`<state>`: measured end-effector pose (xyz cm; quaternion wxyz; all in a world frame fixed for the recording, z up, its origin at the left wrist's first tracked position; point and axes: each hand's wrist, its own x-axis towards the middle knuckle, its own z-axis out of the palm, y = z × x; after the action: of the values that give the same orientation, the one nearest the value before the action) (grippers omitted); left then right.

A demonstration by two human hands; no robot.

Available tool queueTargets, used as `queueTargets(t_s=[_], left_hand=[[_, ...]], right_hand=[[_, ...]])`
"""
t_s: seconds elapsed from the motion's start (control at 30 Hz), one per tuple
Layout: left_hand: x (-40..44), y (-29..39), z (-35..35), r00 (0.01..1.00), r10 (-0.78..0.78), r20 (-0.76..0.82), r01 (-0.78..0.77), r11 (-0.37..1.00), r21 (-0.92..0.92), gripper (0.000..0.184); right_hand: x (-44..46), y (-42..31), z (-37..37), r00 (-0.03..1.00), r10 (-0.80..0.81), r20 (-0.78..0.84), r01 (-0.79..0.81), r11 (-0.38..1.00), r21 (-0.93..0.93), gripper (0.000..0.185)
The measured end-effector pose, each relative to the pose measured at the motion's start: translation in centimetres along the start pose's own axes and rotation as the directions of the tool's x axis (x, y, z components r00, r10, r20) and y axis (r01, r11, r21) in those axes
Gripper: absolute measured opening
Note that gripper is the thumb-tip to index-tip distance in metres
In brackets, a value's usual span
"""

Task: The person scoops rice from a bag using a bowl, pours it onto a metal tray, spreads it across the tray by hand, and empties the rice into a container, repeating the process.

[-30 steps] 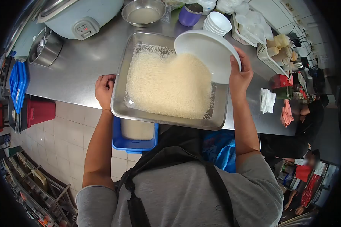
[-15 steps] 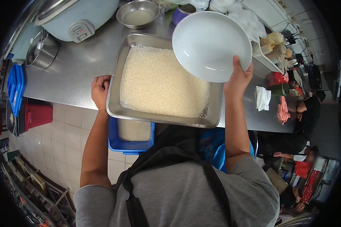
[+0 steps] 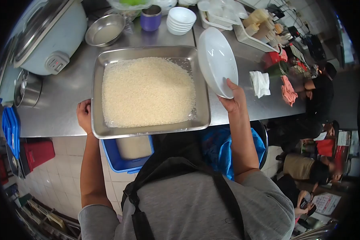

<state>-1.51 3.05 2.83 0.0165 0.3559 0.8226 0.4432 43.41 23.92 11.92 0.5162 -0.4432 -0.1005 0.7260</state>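
In my right hand [image 3: 234, 99] is a large white bowl [image 3: 218, 60], gripped by its near rim. It is tilted and looks empty, just beyond the right edge of a deep metal tray [image 3: 150, 132]. A wide heap of uncooked rice [image 3: 148, 92] covers most of the tray's bottom, with bare metal showing at the upper right. My left hand [image 3: 84, 116] is at the tray's left side with curled fingers; whether they grip the rim is hidden. Below the counter edge, a blue bin [image 3: 109, 156] contains more pale rice [image 3: 134, 147].
A large rice cooker [image 3: 56, 40], a steel pot [image 3: 28, 94] and a metal bowl [image 3: 105, 30] stand left and behind. A purple cup [image 3: 150, 19], stacked white bowls [image 3: 181, 21] and a white basket [image 3: 254, 38] line the back. Cloths [image 3: 260, 84] lie right; people work farther right.
The white bowl has moved from over the tray's upper right corner to its right side and is tipped more steeply. My view has shifted, bringing the stacked bowls into sight. My left hand stays beside the tray.
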Motion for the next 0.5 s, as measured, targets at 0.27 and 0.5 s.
queueTargets(t_s=[0.27, 0.5], left_hand=[[0.2, -1.2, 0.2, 0.998, 0.057, 0.028, -0.056, 0.998, -0.024, 0.021], [0.4, -2.3, 0.4, 0.996, 0.067, 0.051, -0.066, 0.997, -0.035, 0.019]], right_hand=[[0.3, -3.5, -7.6, 0.889, -0.3, -0.347, 0.246, 0.95, -0.191, 0.045], [2.3, -1.5, -12.1, 0.846, -0.4, -0.351, 0.275, 0.893, -0.356, 0.026]])
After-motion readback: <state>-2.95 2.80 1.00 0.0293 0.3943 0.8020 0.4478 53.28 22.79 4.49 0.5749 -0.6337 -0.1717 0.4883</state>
